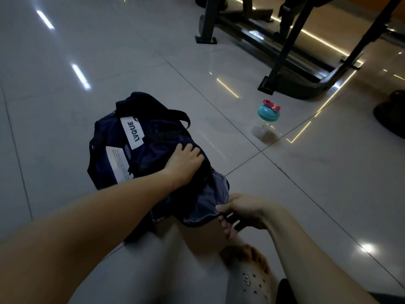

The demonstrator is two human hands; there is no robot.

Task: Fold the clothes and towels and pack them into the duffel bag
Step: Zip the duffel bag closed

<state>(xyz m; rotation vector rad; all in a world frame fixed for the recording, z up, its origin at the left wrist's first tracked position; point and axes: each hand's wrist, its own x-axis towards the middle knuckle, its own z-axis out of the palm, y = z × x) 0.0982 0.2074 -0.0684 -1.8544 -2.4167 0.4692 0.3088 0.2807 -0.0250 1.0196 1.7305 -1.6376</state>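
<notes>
The bag (151, 132) lay on the floor (306, 194) straight ahead of me. Its long axis ran from its near end, at my right hand (243, 210), away and to the left, past my left hand (184, 159). My left hand lay palm down on top of the bag's middle, fingers spread, pressing and holding nothing. My right hand was curled tight on the bag's near end. The thumb lay on the edge of some grey cloth (206, 200) that bulged out there, and the fingers were wrapped round something dark below. I couldn't tell whether that was a strap or a zip pull, nor whether the grey cloth was a garment or the bag's lining.

I judged the packing nearly done, with that near end the only part not yet tucked in. The open end sat at my right hand and the left was further up the bag. So the right hand was the one to push the cloth in or draw the bag shut, working away from me along its length, while the left held the bag down.

A bottle (268, 113) stood well beyond my right hand.
</notes>
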